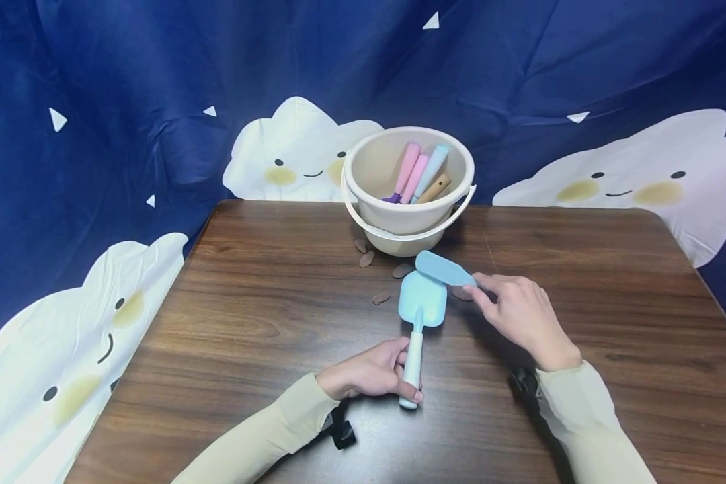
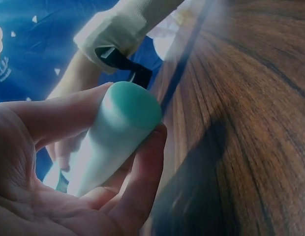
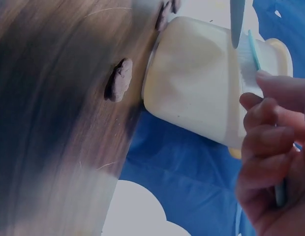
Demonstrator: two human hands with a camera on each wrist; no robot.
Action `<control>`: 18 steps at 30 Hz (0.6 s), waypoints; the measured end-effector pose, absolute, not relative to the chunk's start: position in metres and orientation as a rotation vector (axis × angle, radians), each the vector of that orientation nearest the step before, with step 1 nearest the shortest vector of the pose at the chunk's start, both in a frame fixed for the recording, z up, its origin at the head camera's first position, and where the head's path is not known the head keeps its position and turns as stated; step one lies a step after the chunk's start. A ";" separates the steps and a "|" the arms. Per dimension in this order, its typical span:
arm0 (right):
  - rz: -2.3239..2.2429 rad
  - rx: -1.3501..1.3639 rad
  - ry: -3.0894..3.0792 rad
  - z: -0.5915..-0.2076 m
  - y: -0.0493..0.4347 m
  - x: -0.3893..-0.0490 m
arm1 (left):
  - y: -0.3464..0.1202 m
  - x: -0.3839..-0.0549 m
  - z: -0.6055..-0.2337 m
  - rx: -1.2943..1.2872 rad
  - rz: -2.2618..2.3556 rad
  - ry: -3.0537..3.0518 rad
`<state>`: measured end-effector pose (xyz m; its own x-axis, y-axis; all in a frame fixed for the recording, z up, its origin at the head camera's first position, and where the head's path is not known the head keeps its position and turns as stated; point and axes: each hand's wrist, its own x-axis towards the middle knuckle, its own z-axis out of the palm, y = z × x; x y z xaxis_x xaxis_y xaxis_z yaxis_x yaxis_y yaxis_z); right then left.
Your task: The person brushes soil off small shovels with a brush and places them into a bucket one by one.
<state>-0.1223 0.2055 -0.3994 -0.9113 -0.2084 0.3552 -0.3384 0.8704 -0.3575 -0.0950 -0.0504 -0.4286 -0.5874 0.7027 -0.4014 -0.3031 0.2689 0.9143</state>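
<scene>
My left hand (image 1: 375,370) grips a toy shovel by its pale mint handle (image 1: 413,366); its light blue blade (image 1: 422,299) points away from me. In the left wrist view, thumb and fingers wrap the handle near its green end (image 2: 137,105). My right hand (image 1: 523,312) pinches a flat, light blue spatula-like tool (image 1: 443,269). The flat tool's far end lies over the top edge of the shovel blade in the head view; whether they touch I cannot tell. In the right wrist view that tool (image 3: 254,51) appears edge-on, and the fingers are curled.
A cream bucket (image 1: 363,195) stands behind the tools, holding pink, blue and brown handles (image 1: 435,168). Several small brown flat pieces (image 1: 367,259) lie on the wooden table (image 1: 266,323) before it. A blue curtain (image 1: 157,54) with cloud prints hangs behind.
</scene>
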 end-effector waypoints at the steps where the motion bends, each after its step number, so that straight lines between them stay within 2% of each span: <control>1: 0.630 0.410 -2.742 -0.399 0.207 -0.122 | -0.050 -0.096 -0.429 0.373 1.462 1.686; 12: 0.887 0.607 -2.978 -0.392 0.214 -0.112 | -0.053 -0.101 -0.427 0.342 1.498 1.700; 18: 0.866 0.629 -3.033 -0.390 0.211 -0.110 | -0.053 -0.102 -0.428 0.331 1.499 1.711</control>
